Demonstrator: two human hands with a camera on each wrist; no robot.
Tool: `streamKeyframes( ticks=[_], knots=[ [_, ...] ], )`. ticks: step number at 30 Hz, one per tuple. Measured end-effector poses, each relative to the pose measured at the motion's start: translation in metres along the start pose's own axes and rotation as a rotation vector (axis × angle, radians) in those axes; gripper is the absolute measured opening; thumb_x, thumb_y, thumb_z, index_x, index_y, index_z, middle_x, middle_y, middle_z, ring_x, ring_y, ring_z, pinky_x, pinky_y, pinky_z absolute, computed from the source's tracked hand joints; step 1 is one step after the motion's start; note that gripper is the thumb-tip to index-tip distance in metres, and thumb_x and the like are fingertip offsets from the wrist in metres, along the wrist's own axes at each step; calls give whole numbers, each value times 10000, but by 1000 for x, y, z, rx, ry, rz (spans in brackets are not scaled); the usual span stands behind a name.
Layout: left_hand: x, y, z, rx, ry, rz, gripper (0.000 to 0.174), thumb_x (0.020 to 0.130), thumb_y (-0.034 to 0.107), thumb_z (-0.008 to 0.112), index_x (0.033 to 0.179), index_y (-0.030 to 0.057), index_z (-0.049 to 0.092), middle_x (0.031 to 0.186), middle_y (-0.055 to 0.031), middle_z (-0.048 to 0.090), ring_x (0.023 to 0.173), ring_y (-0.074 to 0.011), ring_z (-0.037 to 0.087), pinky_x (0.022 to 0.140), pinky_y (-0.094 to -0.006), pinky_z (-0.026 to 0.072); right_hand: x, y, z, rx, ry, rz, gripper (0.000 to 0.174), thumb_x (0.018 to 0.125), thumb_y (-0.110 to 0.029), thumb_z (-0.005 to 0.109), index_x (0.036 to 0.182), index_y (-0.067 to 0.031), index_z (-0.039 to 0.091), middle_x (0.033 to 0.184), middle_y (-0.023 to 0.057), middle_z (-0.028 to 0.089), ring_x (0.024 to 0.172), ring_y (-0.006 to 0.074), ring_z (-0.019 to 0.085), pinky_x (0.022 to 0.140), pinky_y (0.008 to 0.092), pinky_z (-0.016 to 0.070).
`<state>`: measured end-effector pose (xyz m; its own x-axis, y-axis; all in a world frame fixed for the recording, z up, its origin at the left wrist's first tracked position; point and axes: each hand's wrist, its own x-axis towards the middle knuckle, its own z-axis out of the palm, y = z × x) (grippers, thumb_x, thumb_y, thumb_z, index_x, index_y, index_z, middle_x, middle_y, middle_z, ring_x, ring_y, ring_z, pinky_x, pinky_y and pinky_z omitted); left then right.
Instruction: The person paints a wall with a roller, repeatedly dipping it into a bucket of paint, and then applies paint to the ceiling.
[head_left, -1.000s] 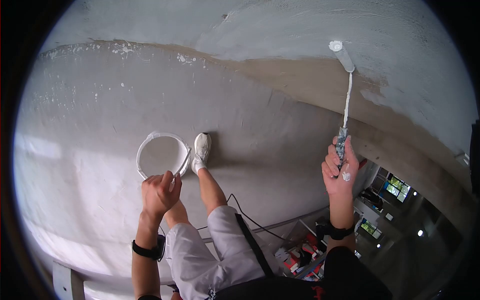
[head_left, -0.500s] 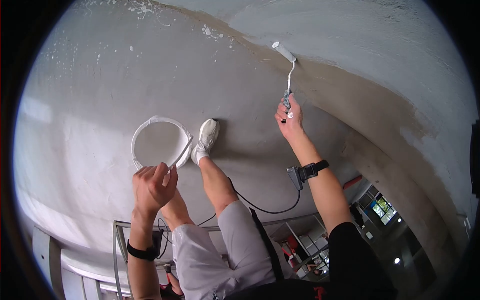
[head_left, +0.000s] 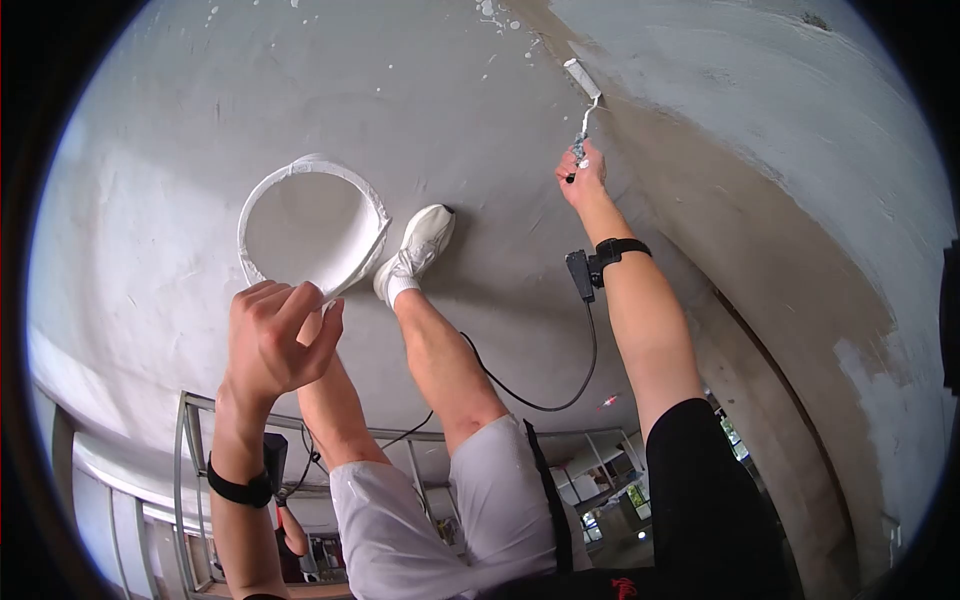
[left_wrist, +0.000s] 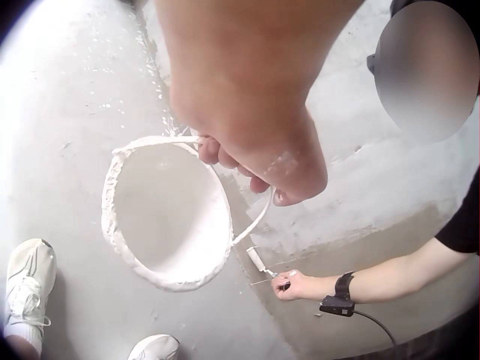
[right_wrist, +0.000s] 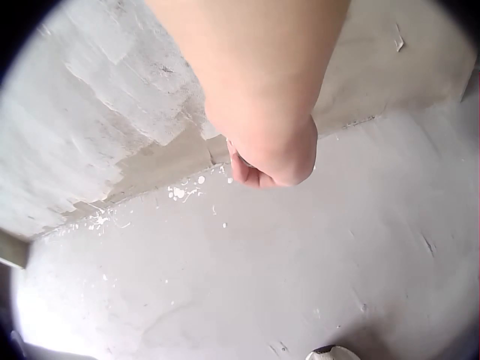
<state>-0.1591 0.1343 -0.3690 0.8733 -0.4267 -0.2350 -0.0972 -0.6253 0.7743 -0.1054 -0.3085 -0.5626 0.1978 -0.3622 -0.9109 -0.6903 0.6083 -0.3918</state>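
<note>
My left hand (head_left: 275, 335) grips the wire handle (left_wrist: 259, 219) of a white bucket (head_left: 255, 190). Its rim is thickly coated with white paint, and its opening faces up toward me. Out to the right, my right hand (head_left: 586, 172) holds a small paint roller (head_left: 582, 78) by its paint-smeared handle. The roller's sleeve lies near the foot of the wall, where the wall meets the floor. In the right wrist view the right hand (right_wrist: 277, 154) is curled, and the roller is hidden behind it.
A part-painted wall (head_left: 760, 110) rises on the right, with a brown unpainted band low down. White paint spots (right_wrist: 180, 193) dot the grey floor (head_left: 480, 130). A shoe (head_left: 420, 245) stands right of the bucket. A black cable (head_left: 540, 408) loops from the right wrist camera. Metal framing (head_left: 185, 440) stands behind.
The roller has come from higher on the wall down and away to its foot, with my right arm reaching further forward. My left hand keeps hold of the handle; the bucket appears larger.
</note>
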Motion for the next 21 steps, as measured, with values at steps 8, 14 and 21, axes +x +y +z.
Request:
streamKeyframes(
  ticks=[8,14,21],
  knots=[
    [-4,9,-3,53,-32,62,266,742,92,716,624,87,478,472,-48,465,428,-258,475,457,-364,384,-91,-17,-17,31,-57,-98,327,1027,-383,421,865,-103,468,590,-15,394,450,105,295,469,278,262],
    [-3,32,-14,1,-54,46,228,741,108,718,654,76,510,467,-54,485,415,-264,500,433,-356,398,-208,-61,-54,49,-120,-129,315,1028,-379,447,905,-95,504,587,-22,406,430,87,295,453,260,259],
    [-8,65,-33,-64,-134,37,212,769,107,722,706,57,526,487,-72,488,376,-207,467,406,-315,374,-320,-87,-80,82,-91,-257,297,1035,-354,454,937,-86,536,572,-43,422,393,54,320,406,227,271]
  ],
)
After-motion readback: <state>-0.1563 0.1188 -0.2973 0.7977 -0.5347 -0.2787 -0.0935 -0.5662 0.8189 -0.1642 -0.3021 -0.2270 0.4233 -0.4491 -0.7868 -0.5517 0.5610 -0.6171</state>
